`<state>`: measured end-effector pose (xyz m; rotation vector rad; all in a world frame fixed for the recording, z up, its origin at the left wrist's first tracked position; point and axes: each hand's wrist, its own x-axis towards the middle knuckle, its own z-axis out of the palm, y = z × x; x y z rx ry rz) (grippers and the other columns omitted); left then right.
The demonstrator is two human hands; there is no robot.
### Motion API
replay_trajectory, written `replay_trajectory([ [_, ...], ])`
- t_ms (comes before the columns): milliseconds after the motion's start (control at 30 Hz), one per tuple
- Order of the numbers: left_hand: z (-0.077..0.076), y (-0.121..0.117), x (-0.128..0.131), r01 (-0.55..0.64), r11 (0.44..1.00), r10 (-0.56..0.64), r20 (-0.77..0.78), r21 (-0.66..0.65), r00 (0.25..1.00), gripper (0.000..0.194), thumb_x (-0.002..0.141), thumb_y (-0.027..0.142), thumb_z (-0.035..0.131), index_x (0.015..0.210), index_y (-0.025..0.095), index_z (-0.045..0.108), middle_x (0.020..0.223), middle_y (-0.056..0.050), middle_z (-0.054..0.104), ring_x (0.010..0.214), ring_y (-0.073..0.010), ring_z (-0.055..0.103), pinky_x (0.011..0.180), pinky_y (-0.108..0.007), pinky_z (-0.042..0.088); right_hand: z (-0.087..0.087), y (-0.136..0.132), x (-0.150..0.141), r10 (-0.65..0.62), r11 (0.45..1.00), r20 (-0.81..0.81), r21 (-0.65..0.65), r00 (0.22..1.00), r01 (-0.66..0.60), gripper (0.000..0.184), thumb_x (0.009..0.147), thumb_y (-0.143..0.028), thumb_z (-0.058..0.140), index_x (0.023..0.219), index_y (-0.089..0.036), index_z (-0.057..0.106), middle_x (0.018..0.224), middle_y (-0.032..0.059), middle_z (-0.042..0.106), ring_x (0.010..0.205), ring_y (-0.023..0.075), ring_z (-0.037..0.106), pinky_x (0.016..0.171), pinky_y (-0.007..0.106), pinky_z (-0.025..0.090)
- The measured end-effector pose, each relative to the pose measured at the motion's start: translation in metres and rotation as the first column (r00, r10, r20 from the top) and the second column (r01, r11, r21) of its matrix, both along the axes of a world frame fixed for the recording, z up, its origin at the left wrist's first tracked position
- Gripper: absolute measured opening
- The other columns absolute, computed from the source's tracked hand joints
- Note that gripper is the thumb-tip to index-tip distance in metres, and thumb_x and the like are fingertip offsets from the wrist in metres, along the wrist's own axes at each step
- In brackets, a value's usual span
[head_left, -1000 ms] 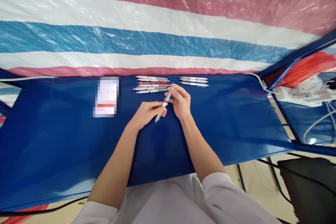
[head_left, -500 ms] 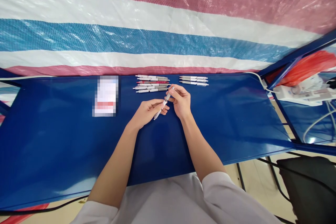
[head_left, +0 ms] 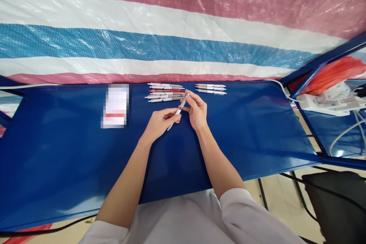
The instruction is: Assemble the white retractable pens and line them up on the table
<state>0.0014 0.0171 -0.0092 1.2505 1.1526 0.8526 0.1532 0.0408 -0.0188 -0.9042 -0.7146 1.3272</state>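
Note:
A white pen with a grey grip point(head_left: 182, 105) slants between my two hands, its silvery tip pointing up and away from me. My left hand point(head_left: 160, 122) is closed on the white barrel at the lower end. At the upper end, my right hand point(head_left: 197, 109) pinches the pen near the tip with thumb and fingers. Just beyond my hands, several white pens point(head_left: 164, 100) lie side by side, with a red pen point(head_left: 166, 90) among them. To their right are three more pens point(head_left: 211, 88) in a small row.
A blurred-out white rectangular item point(head_left: 115, 106) lies on the blue table point(head_left: 71, 160) at left. Striped plastic sheeting point(head_left: 171, 45) hangs behind. Right of the table are a white power strip point(head_left: 323, 105) with cables, a red plastic bag point(head_left: 340, 74) and a black chair point(head_left: 337, 202).
My right thumb has drawn back slightly, showing more of the pen's grey grip and tip. The left fingers have curled in closer around the barrel. The other pens lie as before.

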Motion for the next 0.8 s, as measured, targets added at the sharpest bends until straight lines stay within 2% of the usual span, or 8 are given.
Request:
replay_trajectory([
  [233, -0.0033, -0.0005, -0.0001, -0.041, 0.998, 0.042, -0.019, 0.051, 0.999, 0.036, 0.075, 0.043, 0.077, 0.102, 0.019, 0.075, 0.09, -0.006, 0.075, 0.076, -0.0211, 0.072, 0.077, -0.034, 0.058, -0.0015, 0.0, -0.0004, -0.041, 0.999, 0.092, 0.001, 0.995, 0.041, 0.033, 0.062, -0.035, 0.082, 0.094, -0.027, 0.075, 0.094, -0.0031, 0.072, 0.068, 0.0089, 0.063, 0.063, 0.025, 0.059],
  [333, -0.0021, -0.0014, 0.0, -0.04, 0.999, 0.039, 0.034, 0.027, 0.999, 0.038, 0.073, 0.042, 0.078, 0.102, 0.017, 0.074, 0.09, -0.007, 0.076, 0.075, -0.0216, 0.073, 0.08, -0.037, 0.059, -0.002, 0.0, 0.0004, -0.041, 0.999, 0.113, -0.022, 0.993, 0.043, 0.033, 0.065, -0.036, 0.081, 0.096, -0.027, 0.076, 0.092, -0.0028, 0.073, 0.072, 0.0113, 0.066, 0.064, 0.027, 0.06],
  [500, -0.0019, -0.002, -0.0002, -0.014, 1.0, 0.015, 0.135, -0.003, 0.991, 0.047, 0.073, 0.044, 0.078, 0.109, 0.015, 0.07, 0.088, -0.008, 0.076, 0.075, -0.0226, 0.073, 0.08, -0.042, 0.061, 0.0015, -0.0018, 0.002, -0.042, 0.999, 0.022, 0.002, 0.999, 0.042, 0.027, 0.069, -0.033, 0.078, 0.095, -0.026, 0.076, 0.094, -0.0015, 0.076, 0.079, 0.0161, 0.072, 0.065, 0.029, 0.063],
  [800, -0.003, -0.0016, 0.0003, 0.038, 0.999, -0.038, 0.198, 0.006, 0.979, 0.05, 0.077, 0.045, 0.074, 0.117, 0.014, 0.066, 0.084, -0.008, 0.075, 0.074, -0.0234, 0.073, 0.077, -0.044, 0.062, 0.0035, -0.0031, -0.0002, -0.034, 0.999, 0.023, 0.027, 0.999, 0.034, 0.024, 0.07, -0.032, 0.079, 0.092, -0.024, 0.075, 0.094, -0.0007, 0.077, 0.081, 0.0182, 0.074, 0.078, 0.037, 0.062],
])
